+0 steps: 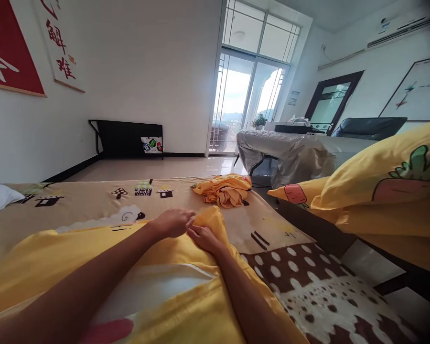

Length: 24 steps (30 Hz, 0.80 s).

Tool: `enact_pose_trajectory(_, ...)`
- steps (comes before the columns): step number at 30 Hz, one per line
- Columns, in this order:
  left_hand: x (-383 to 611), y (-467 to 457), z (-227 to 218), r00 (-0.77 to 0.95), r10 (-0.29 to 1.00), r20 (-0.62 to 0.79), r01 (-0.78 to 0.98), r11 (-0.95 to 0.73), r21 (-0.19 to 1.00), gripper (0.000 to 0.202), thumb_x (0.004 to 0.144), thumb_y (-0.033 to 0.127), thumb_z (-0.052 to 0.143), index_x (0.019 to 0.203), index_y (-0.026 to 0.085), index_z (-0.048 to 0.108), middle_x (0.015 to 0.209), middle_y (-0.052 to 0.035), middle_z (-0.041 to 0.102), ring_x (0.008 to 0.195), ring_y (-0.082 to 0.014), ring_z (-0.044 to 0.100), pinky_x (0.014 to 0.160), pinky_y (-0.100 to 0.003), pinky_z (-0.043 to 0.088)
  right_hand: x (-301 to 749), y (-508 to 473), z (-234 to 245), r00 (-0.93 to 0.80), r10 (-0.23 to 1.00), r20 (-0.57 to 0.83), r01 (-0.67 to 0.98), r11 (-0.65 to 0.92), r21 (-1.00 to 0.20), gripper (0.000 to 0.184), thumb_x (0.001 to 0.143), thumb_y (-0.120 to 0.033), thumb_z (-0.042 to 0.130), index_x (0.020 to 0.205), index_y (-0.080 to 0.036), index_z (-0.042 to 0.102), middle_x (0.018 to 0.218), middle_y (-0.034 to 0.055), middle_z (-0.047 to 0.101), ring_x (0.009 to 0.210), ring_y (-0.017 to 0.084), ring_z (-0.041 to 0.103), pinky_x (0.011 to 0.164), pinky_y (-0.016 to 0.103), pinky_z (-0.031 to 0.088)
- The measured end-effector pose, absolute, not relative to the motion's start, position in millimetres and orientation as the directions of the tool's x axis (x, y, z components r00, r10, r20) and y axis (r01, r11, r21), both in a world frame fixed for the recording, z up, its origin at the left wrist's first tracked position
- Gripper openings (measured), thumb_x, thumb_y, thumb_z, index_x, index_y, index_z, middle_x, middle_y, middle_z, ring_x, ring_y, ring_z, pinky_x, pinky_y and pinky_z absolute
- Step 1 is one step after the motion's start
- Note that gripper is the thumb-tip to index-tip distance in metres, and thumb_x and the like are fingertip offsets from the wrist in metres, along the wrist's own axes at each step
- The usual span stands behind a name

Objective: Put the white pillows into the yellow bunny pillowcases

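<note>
A yellow pillowcase [186, 306] with a white pillow [146, 289] showing through its opening lies across the bed in front of me. Both my hands reach to its far corner. My left hand [174, 222] is closed, its fingers pinching the yellow fabric at that corner. My right hand [204, 238] lies just beside it, fingers curled onto the same fabric edge. A crumpled orange-yellow cloth [225, 189] lies further off on the bed, beyond the hands and apart from them.
The bed sheet [93, 203] is tan with cartoon houses and a brown dotted patch. Stacked yellow carrot-print pillows [387, 191] sit at the right. A white pillow [0, 197] lies far left. A covered table [290, 153] and glass balcony doors [247, 100] stand behind.
</note>
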<state>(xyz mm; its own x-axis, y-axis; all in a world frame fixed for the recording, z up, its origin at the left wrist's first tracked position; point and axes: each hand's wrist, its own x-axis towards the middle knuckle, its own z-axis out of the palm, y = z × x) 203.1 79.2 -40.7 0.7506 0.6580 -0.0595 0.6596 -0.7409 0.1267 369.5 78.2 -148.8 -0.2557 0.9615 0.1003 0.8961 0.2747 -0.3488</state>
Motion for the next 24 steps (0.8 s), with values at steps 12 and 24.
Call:
enact_pose_trajectory(12, 150.1, 98.0, -110.4, 0.491, 0.85, -0.192, 0.863, -0.444, 0.241, 0.07, 0.088, 0.062, 0.02, 0.14, 0.02, 0.04, 0.148, -0.0043, 0.036, 0.138, -0.0246, 0.03, 0.113, -0.045, 0.018, 449.8, 90.2, -175.5, 0.3, 0.949, -0.102, 0.876, -0.316, -0.364, 0.053, 0.093, -0.031, 0.024, 0.144, -0.019, 0.032, 0.154, 0.011, 0.023, 0.142, 0.023, 0.019, 0.109, 0.054, 0.016)
enact_pose_trajectory(24, 139.7, 100.7, -106.5, 0.496, 0.858, -0.133, 0.846, -0.442, 0.299, 0.063, 0.088, 0.059, 0.018, 0.129, 0.025, 0.053, 0.137, -0.0032, 0.051, 0.126, -0.022, 0.047, 0.107, -0.037, 0.031, 337.2, -8.9, -66.7, -0.589, 0.805, 0.08, 0.709, 0.561, -0.428, 0.066, 0.081, -0.053, 0.055, 0.138, -0.025, 0.04, 0.14, 0.0084, 0.048, 0.128, 0.025, 0.043, 0.107, 0.041, 0.033)
